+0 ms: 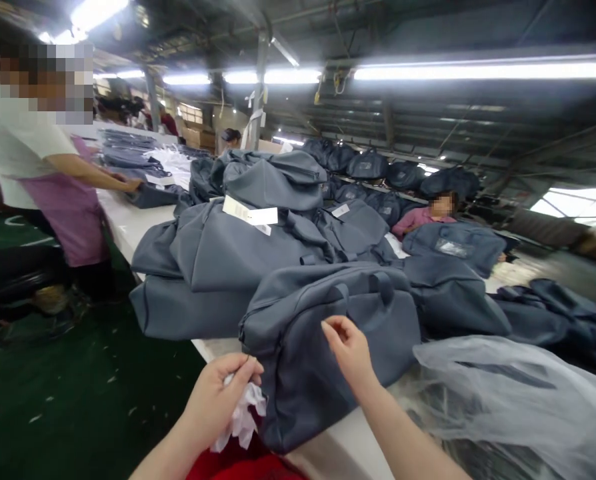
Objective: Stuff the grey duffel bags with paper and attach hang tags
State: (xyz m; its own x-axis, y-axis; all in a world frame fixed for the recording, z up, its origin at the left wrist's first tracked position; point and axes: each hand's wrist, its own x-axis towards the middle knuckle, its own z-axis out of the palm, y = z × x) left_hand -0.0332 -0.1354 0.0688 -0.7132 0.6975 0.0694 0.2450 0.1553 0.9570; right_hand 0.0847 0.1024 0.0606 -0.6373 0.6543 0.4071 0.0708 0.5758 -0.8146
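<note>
A grey-blue duffel bag (318,360) with a zipper and loop handles stands at the table's front edge, right before me. At its left end, my left hand (228,387) is closed around a crumpled bunch of white paper strips (243,417). The thumb and forefinger of that hand pinch together near the zipper's end; a thin dark thread seems to show there. My right hand (348,347) hovers in front of the bag's side, below the handles. Its fingers are curled in a pinch, and whatever they hold is too small to make out.
More grey-blue bags (228,247) pile up behind, some with white tags (251,213). Clear plastic wrapping (518,400) lies at the right. A person in a purple apron (68,213) works at the table's left side; another person (418,217) sits beyond the pile.
</note>
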